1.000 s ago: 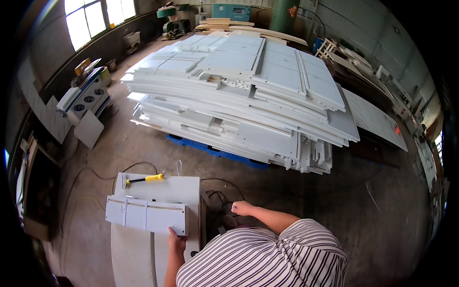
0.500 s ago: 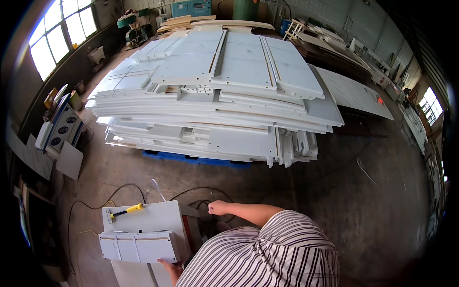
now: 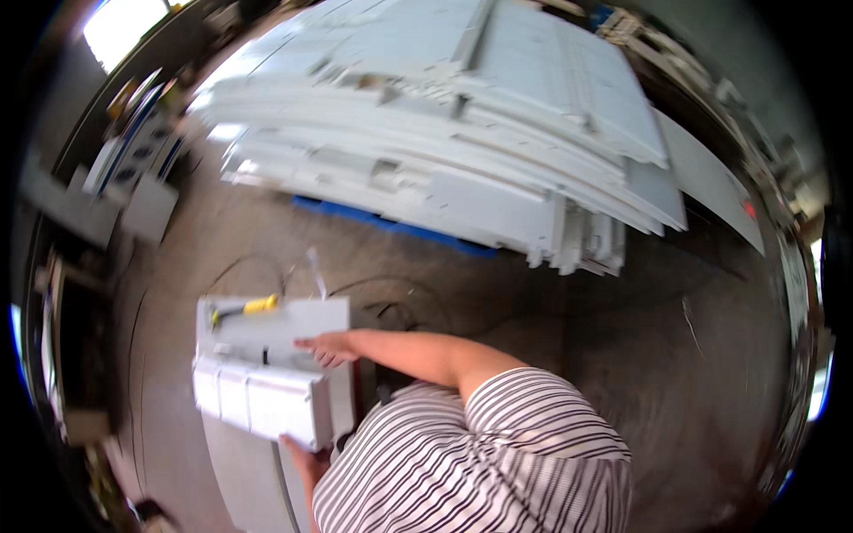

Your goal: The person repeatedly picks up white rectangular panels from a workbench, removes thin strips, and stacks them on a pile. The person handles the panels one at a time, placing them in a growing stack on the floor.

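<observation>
A bundle of narrow white panels [image 3: 267, 401], banded by thin straps, lies across a white board top [image 3: 324, 311]. My left hand [image 3: 304, 457] grips the bundle's near right corner, its lower fingers hidden. Over the board top, just behind the bundle, my right hand [image 3: 329, 348] reaches leftward with its fingers drawn together. Anything in that hand is too small and blurred to make out. A hammer [image 3: 253, 308] with a yellow grip and dark shaft rests at the back of the board top. Between bundle and hammer stands a small black piece [image 3: 265, 355].
A tall stack of white panels [image 3: 524, 209] on a blue pallet [image 3: 391, 226] fills the far side. Dark cables [image 3: 418, 284] trail over the floor behind the board top. At left stand a machine with round dials [image 3: 138, 155] and a dark open-fronted cabinet [image 3: 80, 346].
My right hand has swung left from beside the board to above it. My left hand stays at the bundle's corner. The view has tilted down and turned, blurring the scene.
</observation>
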The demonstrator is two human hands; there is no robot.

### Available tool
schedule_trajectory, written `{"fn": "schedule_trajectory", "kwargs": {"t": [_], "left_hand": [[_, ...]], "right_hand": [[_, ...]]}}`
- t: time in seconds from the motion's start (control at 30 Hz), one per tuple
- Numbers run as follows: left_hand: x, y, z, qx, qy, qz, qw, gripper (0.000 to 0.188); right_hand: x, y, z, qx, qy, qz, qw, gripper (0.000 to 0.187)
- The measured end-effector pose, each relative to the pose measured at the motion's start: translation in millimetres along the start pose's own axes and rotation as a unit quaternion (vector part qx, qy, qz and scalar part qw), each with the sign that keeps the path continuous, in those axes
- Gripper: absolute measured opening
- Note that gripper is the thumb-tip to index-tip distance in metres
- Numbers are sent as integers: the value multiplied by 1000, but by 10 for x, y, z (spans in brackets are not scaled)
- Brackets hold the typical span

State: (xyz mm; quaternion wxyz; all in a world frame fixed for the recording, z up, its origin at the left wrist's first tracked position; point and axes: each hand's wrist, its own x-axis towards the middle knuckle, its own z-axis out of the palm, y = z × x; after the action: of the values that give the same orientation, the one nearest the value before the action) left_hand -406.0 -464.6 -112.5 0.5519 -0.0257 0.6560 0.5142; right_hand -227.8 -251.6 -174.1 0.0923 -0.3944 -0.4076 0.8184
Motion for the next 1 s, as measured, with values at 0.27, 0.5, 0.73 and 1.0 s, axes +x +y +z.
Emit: {"fn": "schedule_trajectory", "kwargs": {"t": [0.27, 0.5, 0.73, 1.0], "left_hand": [[-481, 95, 190, -58, -170, -71, 981, 79], [588, 157, 143, -262, -157, 76, 949, 80], [644, 441, 1430, -276, -209, 170, 923, 73], [899, 1329, 3739, -259, -310, 228, 886, 73]], "right_hand": [[-270, -446, 479, -61, -185, 54, 979, 75], [-346, -1028, 494, -215, -206, -30, 954, 89], [-341, -1728, -580, -443, -136, -220, 858, 102], [-1047, -3314, -2171, -476, -58, -263, 837, 97]]}}
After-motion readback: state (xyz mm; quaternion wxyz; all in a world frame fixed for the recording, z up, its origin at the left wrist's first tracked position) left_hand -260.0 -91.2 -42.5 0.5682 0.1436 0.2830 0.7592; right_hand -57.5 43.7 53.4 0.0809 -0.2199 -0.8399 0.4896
